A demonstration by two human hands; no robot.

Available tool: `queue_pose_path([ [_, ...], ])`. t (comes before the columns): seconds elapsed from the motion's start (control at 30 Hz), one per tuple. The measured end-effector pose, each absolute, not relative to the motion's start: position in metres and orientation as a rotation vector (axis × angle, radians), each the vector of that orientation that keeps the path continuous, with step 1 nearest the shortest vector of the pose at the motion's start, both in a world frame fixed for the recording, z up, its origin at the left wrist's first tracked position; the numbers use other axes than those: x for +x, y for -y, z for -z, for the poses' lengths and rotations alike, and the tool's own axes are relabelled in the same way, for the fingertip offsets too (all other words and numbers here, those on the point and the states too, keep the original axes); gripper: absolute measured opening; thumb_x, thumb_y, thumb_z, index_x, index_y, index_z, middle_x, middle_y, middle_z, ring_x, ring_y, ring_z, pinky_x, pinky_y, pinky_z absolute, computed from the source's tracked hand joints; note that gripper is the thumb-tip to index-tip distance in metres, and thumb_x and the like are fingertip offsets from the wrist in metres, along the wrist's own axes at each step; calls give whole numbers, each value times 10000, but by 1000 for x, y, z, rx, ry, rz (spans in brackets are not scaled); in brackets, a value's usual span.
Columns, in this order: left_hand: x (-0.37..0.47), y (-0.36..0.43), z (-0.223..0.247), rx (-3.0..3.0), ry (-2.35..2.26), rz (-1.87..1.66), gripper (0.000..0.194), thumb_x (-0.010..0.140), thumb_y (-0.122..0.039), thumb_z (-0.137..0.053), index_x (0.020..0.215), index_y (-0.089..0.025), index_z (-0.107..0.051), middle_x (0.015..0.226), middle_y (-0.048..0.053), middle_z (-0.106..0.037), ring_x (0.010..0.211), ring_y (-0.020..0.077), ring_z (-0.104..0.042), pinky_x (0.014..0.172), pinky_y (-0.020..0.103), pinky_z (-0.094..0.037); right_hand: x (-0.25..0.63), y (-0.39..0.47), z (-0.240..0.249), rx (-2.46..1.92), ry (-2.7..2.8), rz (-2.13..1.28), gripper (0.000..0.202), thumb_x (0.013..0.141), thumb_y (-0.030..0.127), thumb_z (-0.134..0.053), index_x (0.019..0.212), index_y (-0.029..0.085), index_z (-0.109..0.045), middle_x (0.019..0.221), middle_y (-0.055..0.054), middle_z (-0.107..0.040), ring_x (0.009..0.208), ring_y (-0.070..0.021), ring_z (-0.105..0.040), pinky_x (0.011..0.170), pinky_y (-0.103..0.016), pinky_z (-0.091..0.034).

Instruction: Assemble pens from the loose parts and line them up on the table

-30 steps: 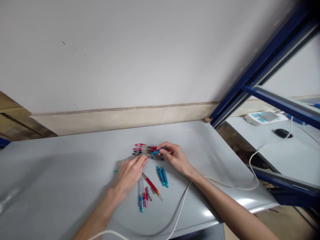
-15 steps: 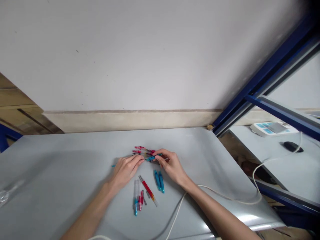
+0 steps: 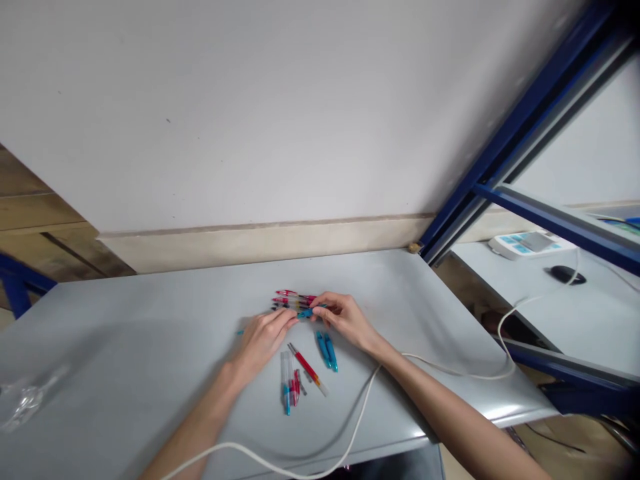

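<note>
Both hands meet over the middle of the table around a blue pen [image 3: 305, 313]. My left hand [image 3: 267, 333] pinches its left end, and a small blue tip [image 3: 241, 332] pokes out on the far side of that hand. My right hand [image 3: 345, 322] has thumb and fingers closed on the right end. Just behind lie several red and dark pens [image 3: 287, 300], partly covered by the hands. Below the right hand rest two blue pen barrels [image 3: 327, 351]. Nearer me are red refills [image 3: 306, 365], clear tubes with a blue end [image 3: 286, 383] and small red pen parts [image 3: 295, 387].
A white cable [image 3: 357, 427] runs across the grey table [image 3: 150, 347] under my right arm. Crumpled clear plastic [image 3: 23, 403] lies at the left. Beyond the blue frame [image 3: 500, 140], a black mouse [image 3: 567, 274] and a white device [image 3: 530, 245] sit on another table.
My hands have come slightly closer together on the blue pen, with less of it showing between them. The whole view has shifted a little as the head moved.
</note>
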State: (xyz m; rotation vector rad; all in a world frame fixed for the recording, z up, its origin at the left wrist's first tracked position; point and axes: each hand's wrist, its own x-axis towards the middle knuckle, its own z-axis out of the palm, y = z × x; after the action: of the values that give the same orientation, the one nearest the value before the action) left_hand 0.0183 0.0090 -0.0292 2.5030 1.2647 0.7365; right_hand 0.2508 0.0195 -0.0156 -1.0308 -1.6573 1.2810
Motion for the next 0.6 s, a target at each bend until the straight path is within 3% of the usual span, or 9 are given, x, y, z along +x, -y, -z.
queue_pose_path([
  [0.13,18,-9,30,2439,-1237,-752,228,1048,-335,-446,1118,-237,-641,988,25,-724,852,158,-686,771,249,-491,251,-19,13,-1064,1776,-1158,277,931,423,-643,893,160,-720,691,-13,-662,614,-145,-548,601,-254,-415],
  [0.33,20,-8,31,2404,-1225,-739,189,1037,-326,-465,1106,-239,-619,986,18,-706,860,159,-674,781,255,-502,247,-16,12,-1004,1907,-970,159,918,294,-661,994,191,-755,941,-47,-751,804,-188,-635,703,-275,-441],
  [0.6,22,-8,25,2459,-1249,-745,244,1043,-302,-428,1141,-229,-639,1013,49,-731,891,178,-704,793,265,-523,248,-16,11,-1061,1844,-940,153,909,285,-656,992,183,-734,861,-37,-732,733,-172,-619,649,-266,-438],
])
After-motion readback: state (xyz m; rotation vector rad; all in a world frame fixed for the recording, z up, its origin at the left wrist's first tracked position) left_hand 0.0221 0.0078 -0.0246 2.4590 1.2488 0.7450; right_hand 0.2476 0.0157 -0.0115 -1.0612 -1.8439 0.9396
